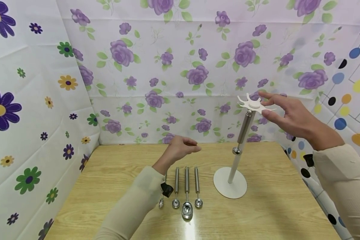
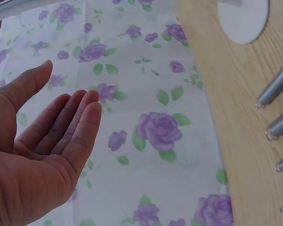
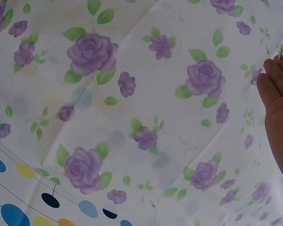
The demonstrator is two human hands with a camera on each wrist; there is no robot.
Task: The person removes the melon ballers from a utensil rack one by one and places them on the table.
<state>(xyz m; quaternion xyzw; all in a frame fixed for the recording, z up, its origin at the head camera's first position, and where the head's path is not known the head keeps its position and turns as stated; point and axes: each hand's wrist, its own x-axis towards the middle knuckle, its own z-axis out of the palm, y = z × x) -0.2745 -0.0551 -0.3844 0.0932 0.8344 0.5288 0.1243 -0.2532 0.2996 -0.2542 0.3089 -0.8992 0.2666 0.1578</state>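
Observation:
A white stand [image 1: 254, 105] with a round base and a ring of curved hooks on top rises at the right of the table. From one hook hangs a steel-handled melon baller [image 1: 244, 128], its small bowl lowest. My right hand [image 1: 294, 115] is at the hooks, thumb and fingers spread apart at the rack's right edge; fingertips seem to touch a hook. Only part of that hand [image 3: 280, 101] enters the right wrist view. My left hand [image 1: 180, 148] hovers left of the stand above the table, palm bare and fingers loosely bent in the left wrist view.
Several steel utensils lie in a row below my left hand, among them an ice-cream scoop [image 1: 187, 193] and a melon baller [image 1: 197, 186]; my left forearm partly covers the leftmost. The stand's base [image 1: 219, 183] rests on the wooden table [image 1: 243, 220]. Patterned cloth walls [image 1: 156, 73] enclose it.

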